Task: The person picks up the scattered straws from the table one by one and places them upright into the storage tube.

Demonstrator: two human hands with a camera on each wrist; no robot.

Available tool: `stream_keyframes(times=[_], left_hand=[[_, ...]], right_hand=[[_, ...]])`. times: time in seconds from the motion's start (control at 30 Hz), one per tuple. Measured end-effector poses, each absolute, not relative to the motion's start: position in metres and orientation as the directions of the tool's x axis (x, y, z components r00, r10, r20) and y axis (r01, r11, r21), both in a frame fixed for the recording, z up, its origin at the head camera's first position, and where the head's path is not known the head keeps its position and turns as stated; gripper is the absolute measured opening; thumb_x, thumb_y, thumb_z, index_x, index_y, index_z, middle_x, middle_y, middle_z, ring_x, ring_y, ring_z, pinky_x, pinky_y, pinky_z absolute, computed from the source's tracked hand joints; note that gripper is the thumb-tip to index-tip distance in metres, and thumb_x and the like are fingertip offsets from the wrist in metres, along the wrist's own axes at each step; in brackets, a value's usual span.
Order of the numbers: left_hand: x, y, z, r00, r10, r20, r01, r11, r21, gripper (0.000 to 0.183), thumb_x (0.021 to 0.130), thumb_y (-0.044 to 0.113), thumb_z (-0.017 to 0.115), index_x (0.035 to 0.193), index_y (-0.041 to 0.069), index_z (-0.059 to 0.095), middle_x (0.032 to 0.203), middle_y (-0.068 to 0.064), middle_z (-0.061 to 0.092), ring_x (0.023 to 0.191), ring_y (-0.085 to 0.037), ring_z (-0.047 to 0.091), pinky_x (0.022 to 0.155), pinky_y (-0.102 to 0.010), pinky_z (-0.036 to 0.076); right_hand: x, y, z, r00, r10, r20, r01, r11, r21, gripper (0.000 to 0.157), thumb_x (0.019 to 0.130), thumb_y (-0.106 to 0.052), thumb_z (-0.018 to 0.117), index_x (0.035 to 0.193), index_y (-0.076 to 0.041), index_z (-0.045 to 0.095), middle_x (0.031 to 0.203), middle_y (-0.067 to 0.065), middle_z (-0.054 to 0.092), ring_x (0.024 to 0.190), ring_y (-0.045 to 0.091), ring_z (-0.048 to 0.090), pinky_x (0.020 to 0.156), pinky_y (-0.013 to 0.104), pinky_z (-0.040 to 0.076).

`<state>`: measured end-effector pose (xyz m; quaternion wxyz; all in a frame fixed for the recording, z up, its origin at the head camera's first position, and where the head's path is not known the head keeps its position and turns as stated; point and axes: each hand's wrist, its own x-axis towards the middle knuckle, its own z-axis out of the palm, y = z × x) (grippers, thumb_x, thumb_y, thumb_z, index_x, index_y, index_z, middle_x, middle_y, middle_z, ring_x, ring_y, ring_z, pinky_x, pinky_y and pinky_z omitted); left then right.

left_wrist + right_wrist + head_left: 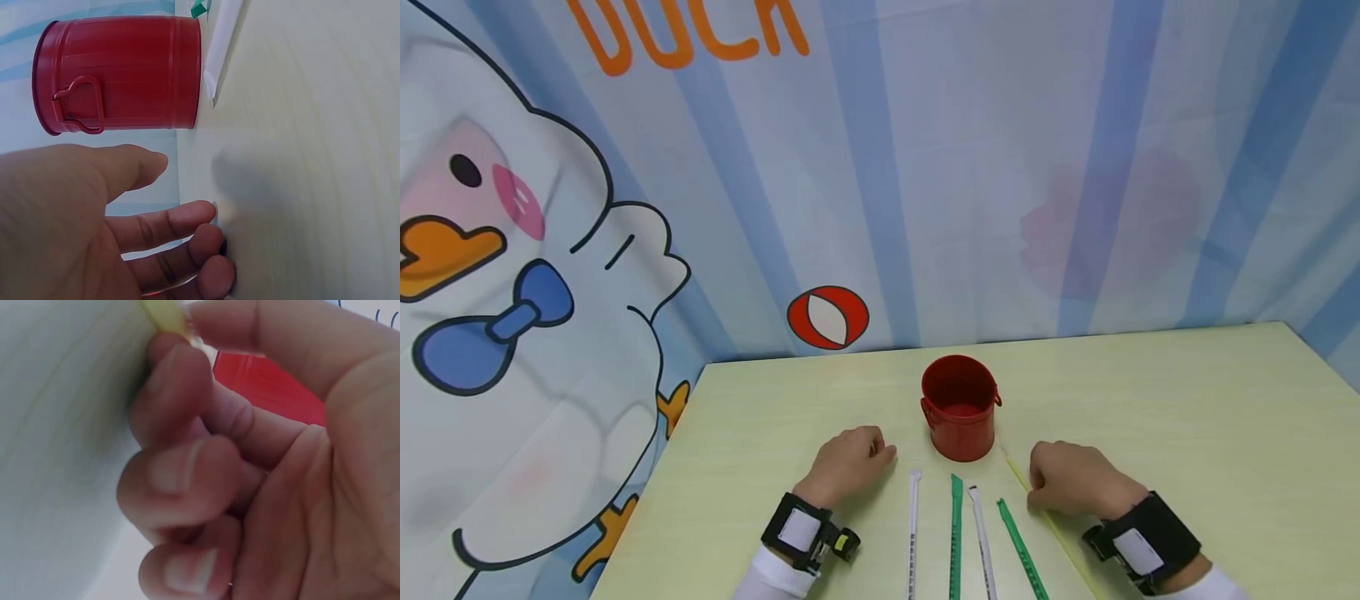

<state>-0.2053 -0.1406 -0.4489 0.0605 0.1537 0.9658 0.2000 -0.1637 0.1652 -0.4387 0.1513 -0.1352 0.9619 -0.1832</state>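
My right hand [1078, 479] pinches a thin yellow straw [1066, 543] between thumb and forefinger, low over the table. In the right wrist view only a bit of the yellow straw [165, 315] shows at the fingertips, the other fingers being curled below it. My left hand [850, 460] rests by the table surface, its fingers loosely bent around nothing. To the right of that hand lie a white paper-wrapped straw [913, 533], a green one [956, 533], another white one [982, 542] and another green one [1021, 546]. A red bucket [965, 437] stands upright beyond them, between my hands.
The pale yellow table [1217, 417] ends against a blue-and-white striped curtain [970, 167] with a duck print on the left. A small handle [94, 103] hangs from the bucket's side. Each wrist wears a black strapped camera.
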Motion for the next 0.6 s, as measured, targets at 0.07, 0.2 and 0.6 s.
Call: stream_keyframes(times=[0.07, 0.2, 0.6], left_hand=[[-0.205, -0.141, -0.449, -0.946, 0.321, -0.052, 0.273, 0.871, 0.408, 0.025, 0.09, 0.035, 0.055, 0.076, 0.015, 0.054, 0.059, 0.004, 0.044, 0.053, -0.011, 0.043, 0.051, -0.028, 0.032], [-0.205, -0.142, -0.449, -0.945, 0.324, -0.053, 0.275, 0.87, 0.41, 0.025, 0.09, 0.036, 0.055, 0.077, 0.015, 0.055, 0.059, 0.004, 0.045, 0.053, -0.011, 0.043, 0.05, -0.028, 0.032], [-0.207, -0.143, -0.451, -0.943, 0.327, -0.061, 0.273, 0.865, 0.421, 0.025, 0.091, 0.038, 0.054, 0.08, 0.015, 0.057, 0.059, 0.004, 0.046, 0.053, -0.011, 0.044, 0.051, -0.028, 0.033]], right_hand=[[-0.163, 0.164, -0.439, -0.918, -0.32, -0.236, -0.212, 0.896, -0.391, 0.018, 0.072, -0.019, 0.069, 0.064, -0.014, 0.054, 0.056, -0.004, 0.049, 0.053, 0.013, 0.045, 0.051, 0.03, 0.032], [-0.164, 0.164, -0.439, -0.923, -0.313, -0.226, -0.213, 0.901, -0.378, 0.017, 0.073, -0.019, 0.067, 0.064, -0.014, 0.053, 0.056, -0.003, 0.049, 0.053, 0.013, 0.044, 0.051, 0.03, 0.032], [-0.171, 0.184, -0.432, -0.932, -0.342, -0.118, -0.255, 0.852, -0.458, 0.026, 0.076, -0.017, 0.066, 0.056, -0.015, 0.05, 0.05, -0.007, 0.033, 0.046, 0.009, 0.034, 0.047, 0.027, 0.025]])
